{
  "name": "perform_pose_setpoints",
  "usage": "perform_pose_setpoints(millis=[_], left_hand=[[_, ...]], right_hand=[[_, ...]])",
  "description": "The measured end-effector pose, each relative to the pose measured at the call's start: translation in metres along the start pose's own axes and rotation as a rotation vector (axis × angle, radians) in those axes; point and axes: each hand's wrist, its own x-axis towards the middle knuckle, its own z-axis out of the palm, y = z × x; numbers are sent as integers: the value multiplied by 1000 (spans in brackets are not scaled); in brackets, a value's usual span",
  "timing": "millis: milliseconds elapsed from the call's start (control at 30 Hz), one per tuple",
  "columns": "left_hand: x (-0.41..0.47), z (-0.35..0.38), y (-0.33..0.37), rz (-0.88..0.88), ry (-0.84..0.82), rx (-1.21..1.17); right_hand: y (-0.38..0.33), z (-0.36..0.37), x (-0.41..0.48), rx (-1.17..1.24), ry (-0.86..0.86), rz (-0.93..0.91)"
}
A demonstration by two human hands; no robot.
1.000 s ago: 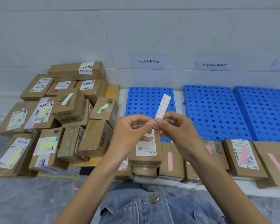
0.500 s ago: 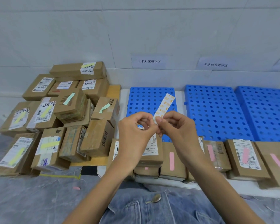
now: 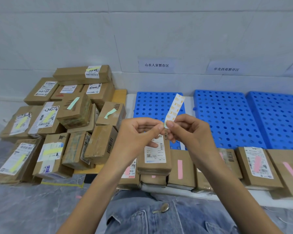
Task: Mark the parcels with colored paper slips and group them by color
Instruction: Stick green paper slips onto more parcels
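Left hand (image 3: 139,132) and right hand (image 3: 189,130) both pinch the lower end of one paper slip (image 3: 173,108), held upright above a labelled parcel (image 3: 155,154) atop the front row. Three blue pallets (image 3: 227,119) lie behind. Roughly six pink slips (image 3: 180,169) mark the row, some partly hidden. Two green slips (image 3: 73,103) mark the left pile (image 3: 100,144).

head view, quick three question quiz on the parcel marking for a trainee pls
1. True or false: the left hand and the right hand both pinch the paper strip.
2. Slips on the front-row parcels are: A green, B pink, C blue.
3. Fill in: the left pile carries yellow and ___ slips.
Key: 1 true; 2 B; 3 green.
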Motion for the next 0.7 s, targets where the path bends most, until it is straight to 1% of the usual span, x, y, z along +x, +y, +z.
perform_pose_setpoints(millis=[133,300,400,500,700], left_hand=[[-1,-1,1,91,30,125],[-5,9,1,239,164,296],[-8,17,1,213,217,271],[-8,24,1,184,234,197],[-11,28,3,164,181,137]], right_hand=[[-4,3,-2,-97,9,-71],[-5,8,-5,-143,23,-112],[-5,11,-8,-154,31,-126],[-4,13,-10,-167,56,-148],[-4,13,-12,-182,89,-168]])
